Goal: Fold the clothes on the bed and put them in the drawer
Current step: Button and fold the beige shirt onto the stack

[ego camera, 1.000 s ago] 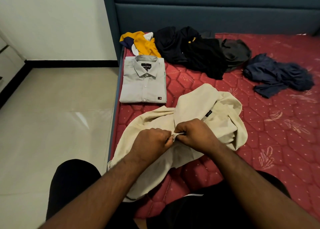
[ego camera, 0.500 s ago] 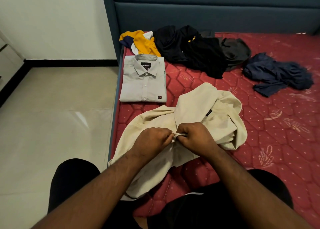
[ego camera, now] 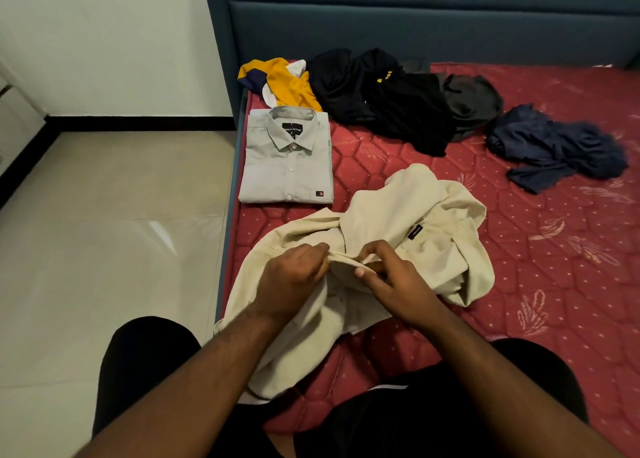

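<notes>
A: What are the hands doing?
B: The left hand (ego camera: 294, 277) has its fingers curled onto a ridge of the beige shirt (ego camera: 398, 222), pinching the fabric at its front edge. The right hand (ego camera: 391, 277) meets it from the other side, thumb and fingers gripping the same fold, so the two hands are nearly touching

A: And the shirt itself?
B: It lies crumpled on the red quilted mattress (ego camera: 554, 267), close to the person's knees. One part trails over the left edge of the bed toward the floor; a small dark label shows near its collar

A: What lies beyond it?
B: Just behind, near the bed's left edge, a grey button-up shirt (ego camera: 287, 159) sits neatly folded, collar up. Behind that is a bunched yellow, navy and white garment (ego camera: 284, 83) against the headboard (ego camera: 415, 24). To its right sprawls a heap of black clothing (ego camera: 388, 101), with a dark grey piece (ego camera: 471, 101) touching its right side. Farther right, apart from the heap, a navy garment (ego camera: 554, 146) lies rumpled

A: And off the bed?
B: Pale glossy floor tiles (ego camera: 104, 232) to the left, with a white wall above a black skirting strip. I cannot see any drawer clearly
</notes>
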Demonstrator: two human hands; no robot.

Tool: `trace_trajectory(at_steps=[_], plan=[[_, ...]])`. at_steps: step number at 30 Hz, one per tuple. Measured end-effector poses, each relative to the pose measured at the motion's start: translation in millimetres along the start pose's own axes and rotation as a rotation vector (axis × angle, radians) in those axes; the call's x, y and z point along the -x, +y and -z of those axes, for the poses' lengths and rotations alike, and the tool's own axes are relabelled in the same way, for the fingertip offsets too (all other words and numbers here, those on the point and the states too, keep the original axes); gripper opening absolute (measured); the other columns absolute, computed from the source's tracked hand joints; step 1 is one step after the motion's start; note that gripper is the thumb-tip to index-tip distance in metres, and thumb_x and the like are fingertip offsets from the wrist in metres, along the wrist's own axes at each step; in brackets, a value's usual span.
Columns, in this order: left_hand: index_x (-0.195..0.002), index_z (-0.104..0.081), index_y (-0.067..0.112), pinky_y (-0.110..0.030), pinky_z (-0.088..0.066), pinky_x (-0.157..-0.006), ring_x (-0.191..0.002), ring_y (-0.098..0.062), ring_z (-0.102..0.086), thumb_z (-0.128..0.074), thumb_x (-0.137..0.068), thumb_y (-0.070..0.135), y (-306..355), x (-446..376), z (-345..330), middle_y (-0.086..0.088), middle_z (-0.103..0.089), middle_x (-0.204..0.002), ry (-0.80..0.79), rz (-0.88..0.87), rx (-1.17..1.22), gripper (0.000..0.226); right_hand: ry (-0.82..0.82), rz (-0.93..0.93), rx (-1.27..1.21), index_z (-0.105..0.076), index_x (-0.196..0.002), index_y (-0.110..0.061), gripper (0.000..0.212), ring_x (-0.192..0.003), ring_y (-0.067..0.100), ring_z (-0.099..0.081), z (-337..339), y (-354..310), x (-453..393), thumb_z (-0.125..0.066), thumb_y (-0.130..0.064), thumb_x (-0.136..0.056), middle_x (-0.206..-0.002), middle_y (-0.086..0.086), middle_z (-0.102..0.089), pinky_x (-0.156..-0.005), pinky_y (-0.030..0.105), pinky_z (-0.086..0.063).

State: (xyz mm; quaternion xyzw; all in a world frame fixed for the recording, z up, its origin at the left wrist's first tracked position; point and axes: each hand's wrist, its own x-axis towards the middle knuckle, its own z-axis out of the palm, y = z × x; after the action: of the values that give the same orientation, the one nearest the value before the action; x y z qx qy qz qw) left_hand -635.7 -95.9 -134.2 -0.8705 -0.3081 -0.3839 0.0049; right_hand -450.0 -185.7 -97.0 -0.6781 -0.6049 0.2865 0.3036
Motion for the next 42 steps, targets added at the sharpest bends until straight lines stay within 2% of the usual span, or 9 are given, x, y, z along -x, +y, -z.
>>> trace_trajectory(at_steps=[4, 8, 12, 21, 27, 31, 35, 38, 42], plan=[[-0.086, -0.07, 0.009, -0.035, -0.045, -0.056, -0.065, -0.021, -0.056, -0.062, -0.09, 0.015, -6, 4, 13, -0.004, -0.061, -0.073, 0.048, -0.025, -0.059, 0.011, -0.052, -0.177, -0.012, -0.063, -0.082, -0.017, 0.026, -0.075, 0.015, -0.057, 3, 33, 2, -0.049, -0.031, -0.098, -0.077, 0.001, -0.063, -0.067, 0.031, -0.038], [-0.097, -0.058, 0.015, -0.029, -0.045, -0.064, -0.071, -0.011, -0.054, -0.05, -0.091, 0.025, 21, 11, 16, 0.006, -0.059, -0.083, -0.072, 0.478, 0.313, 0.015, -0.298, -0.115, -0.028, -0.07, -0.114, -0.021, 0.037, -0.087, 0.002, -0.063, -6, 32, 0, -0.057, 0.001, -0.087, -0.109, -0.015, -0.068, -0.079, 0.018, -0.046], [-0.104, -0.061, 0.017, -0.007, -0.042, -0.074, -0.081, 0.007, -0.057, -0.053, -0.092, 0.009, 37, 7, 16, 0.016, -0.063, -0.091, -0.009, 0.756, 0.624, 0.017, -0.407, -0.06, -0.172, -0.068, -0.118, -0.022, 0.033, -0.106, -0.001, -0.061, -20, 25, -4, -0.066, -0.013, -0.086, -0.115, -0.013, -0.068, -0.094, 0.021, -0.047], [-0.08, -0.07, 0.023, -0.034, -0.051, -0.065, -0.064, -0.007, -0.06, -0.067, -0.085, 0.022, 2, 34, 27, 0.009, -0.066, -0.069, -0.525, 0.537, 0.341, 0.006, 0.087, 0.363, 0.259, -0.071, -0.096, -0.014, 0.023, -0.081, 0.015, -0.059, -11, 36, -7, -0.064, -0.012, -0.074, -0.088, 0.002, -0.062, -0.062, 0.029, -0.049], [-0.047, -0.036, 0.021, -0.026, -0.026, -0.049, -0.043, -0.006, -0.029, -0.058, -0.095, 0.044, -6, 8, 33, 0.01, -0.033, -0.045, -0.847, 0.752, 0.562, 0.057, 0.188, 0.447, 0.334, -0.076, -0.092, -0.014, 0.018, -0.075, 0.014, -0.067, 3, 27, -5, -0.063, -0.021, -0.08, -0.084, -0.002, -0.072, -0.059, 0.027, -0.05], [-0.059, -0.064, 0.011, -0.02, -0.035, -0.048, -0.042, -0.007, -0.05, -0.054, -0.095, 0.05, 0, -32, 23, 0.004, -0.059, -0.051, -0.626, 0.955, 0.577, 0.053, 0.037, 0.484, 0.469, -0.074, -0.101, -0.017, 0.026, -0.072, 0.023, -0.067, 12, 26, -10, -0.054, -0.019, -0.085, -0.089, -0.001, -0.07, -0.053, 0.028, -0.049], [-0.067, -0.063, 0.005, -0.019, -0.034, -0.044, -0.04, -0.014, -0.045, -0.071, -0.083, 0.005, 12, -57, -1, -0.013, -0.055, -0.06, -0.475, 1.203, 0.835, 0.017, 0.078, 0.478, 0.476, -0.075, -0.102, -0.016, 0.03, -0.072, 0.024, -0.067, 19, 19, -14, -0.053, -0.015, -0.081, -0.092, 0.002, -0.068, -0.051, 0.032, -0.053], [-0.072, -0.068, 0.007, -0.034, -0.048, -0.062, -0.06, -0.022, -0.058, -0.059, -0.08, -0.015, 25, -63, -9, -0.014, -0.065, -0.07, -0.179, 1.271, 1.044, 0.026, 0.183, 0.476, 0.572, -0.076, -0.099, -0.014, 0.035, -0.065, 0.024, -0.068, 29, 15, -10, -0.077, -0.005, -0.065, -0.087, 0.002, -0.07, -0.043, 0.029, -0.051], [-0.091, -0.074, 0.006, -0.04, -0.055, -0.077, -0.077, -0.026, -0.066, -0.056, -0.08, -0.016, 39, -67, -5, -0.014, -0.074, -0.09, -0.261, 1.183, 1.2, 0.03, 0.369, 0.525, 0.563, -0.07, -0.11, -0.01, 0.033, -0.068, 0.026, -0.066, 46, 17, -12, -0.071, -0.006, -0.077, -0.092, 0.006, -0.067, -0.044, 0.035, -0.052]])
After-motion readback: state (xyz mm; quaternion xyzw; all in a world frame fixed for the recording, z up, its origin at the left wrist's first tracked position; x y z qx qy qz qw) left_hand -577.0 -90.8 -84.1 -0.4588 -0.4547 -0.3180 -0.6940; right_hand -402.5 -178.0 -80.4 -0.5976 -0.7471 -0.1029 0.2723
